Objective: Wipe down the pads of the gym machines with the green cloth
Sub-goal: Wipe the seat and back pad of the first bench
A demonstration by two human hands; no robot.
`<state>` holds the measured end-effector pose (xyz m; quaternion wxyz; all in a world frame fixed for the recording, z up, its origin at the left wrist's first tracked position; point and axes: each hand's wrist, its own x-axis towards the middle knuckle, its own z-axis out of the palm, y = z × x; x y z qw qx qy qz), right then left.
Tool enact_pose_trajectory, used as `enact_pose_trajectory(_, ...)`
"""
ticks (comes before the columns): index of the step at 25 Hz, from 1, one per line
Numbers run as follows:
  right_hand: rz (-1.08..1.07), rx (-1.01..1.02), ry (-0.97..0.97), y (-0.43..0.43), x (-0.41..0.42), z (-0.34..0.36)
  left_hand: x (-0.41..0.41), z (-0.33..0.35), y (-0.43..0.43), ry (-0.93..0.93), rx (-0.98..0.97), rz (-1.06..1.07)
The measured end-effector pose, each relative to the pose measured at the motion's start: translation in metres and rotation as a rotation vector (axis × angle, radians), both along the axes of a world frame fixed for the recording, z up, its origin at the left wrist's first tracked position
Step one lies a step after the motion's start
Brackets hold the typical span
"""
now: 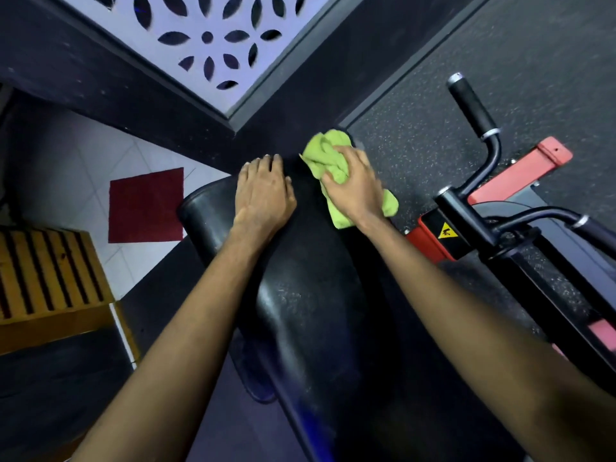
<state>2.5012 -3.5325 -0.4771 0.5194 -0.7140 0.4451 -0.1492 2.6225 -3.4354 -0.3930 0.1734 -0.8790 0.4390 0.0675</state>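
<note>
right grip bunched round green cloth, at far end of black pad. left grip flat on pad, holding nothing. tip: press firm, long overlapping strokes, catch edges too.

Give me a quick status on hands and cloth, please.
Left hand rests on black pad. Right hand grips green cloth, far end. Nothing blocking.

A gym: a worn black pad, a red-and-black machine with rubber-sleeved handles and a warning sticker, on a speckled rubber floor.
</note>
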Motion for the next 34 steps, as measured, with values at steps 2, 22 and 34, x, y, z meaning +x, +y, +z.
enact_pose_trajectory(2,0.045,0.020,-0.017,-0.011,0.011,0.000,0.002,-0.009,-0.013,0.016,0.028,0.001)
enact_pose_trajectory(22,0.041,0.564,-0.269,-0.036,-0.065,-0.062,-0.001,-0.029,-0.033,-0.084,0.065,-0.096)
enact_pose_trajectory(34,0.200,-0.063,-0.111,-0.031,0.003,-0.033,-0.009,-0.018,-0.038,0.068,-0.144,0.031)
